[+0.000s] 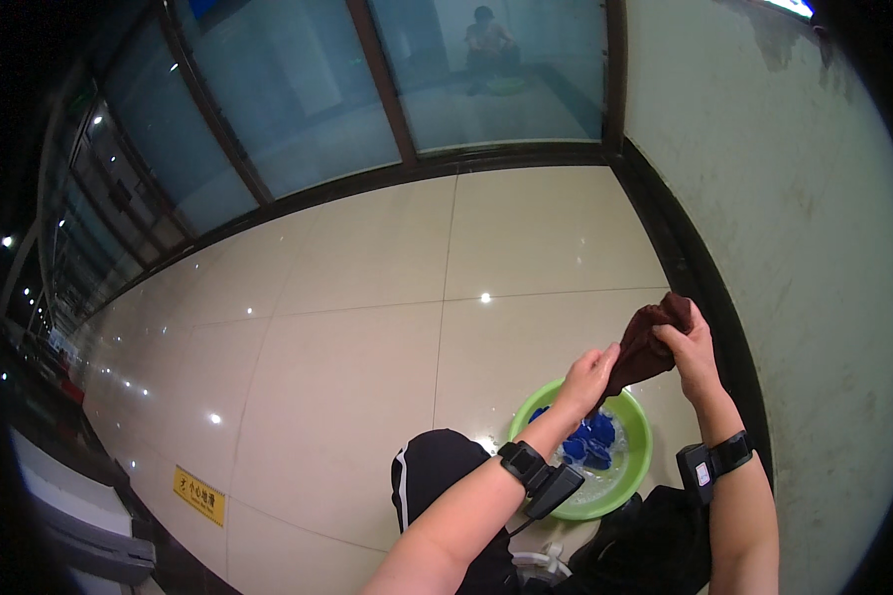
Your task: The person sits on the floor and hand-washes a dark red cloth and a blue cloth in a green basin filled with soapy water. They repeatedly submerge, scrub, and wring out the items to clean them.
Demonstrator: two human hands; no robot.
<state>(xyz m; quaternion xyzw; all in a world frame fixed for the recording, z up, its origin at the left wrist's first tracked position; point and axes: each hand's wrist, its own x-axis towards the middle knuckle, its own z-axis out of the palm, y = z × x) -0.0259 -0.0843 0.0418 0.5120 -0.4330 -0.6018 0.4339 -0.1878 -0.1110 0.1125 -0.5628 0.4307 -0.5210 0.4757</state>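
Observation:
A dark brown cloth (640, 348) is stretched between my two hands, above the far edge of a green plastic basin (644, 454). My left hand (589, 378) grips its lower left end. At its upper right end, my right hand (690, 349) clasps the fabric with the thumb lying over it. Blue cloth (597, 439) lies bunched in sudsy water (603, 487) inside the basin. My left forearm crosses in front of part of the basin and hides it.
Glossy tiles (342, 387) cover the floor. A pale wall (804, 223) with a black skirting (703, 282) rises close on my right. Framed glass panels (491, 74) stand ahead. A yellow floor sign (199, 496) lies to the left. My knee (446, 476) is beside the basin.

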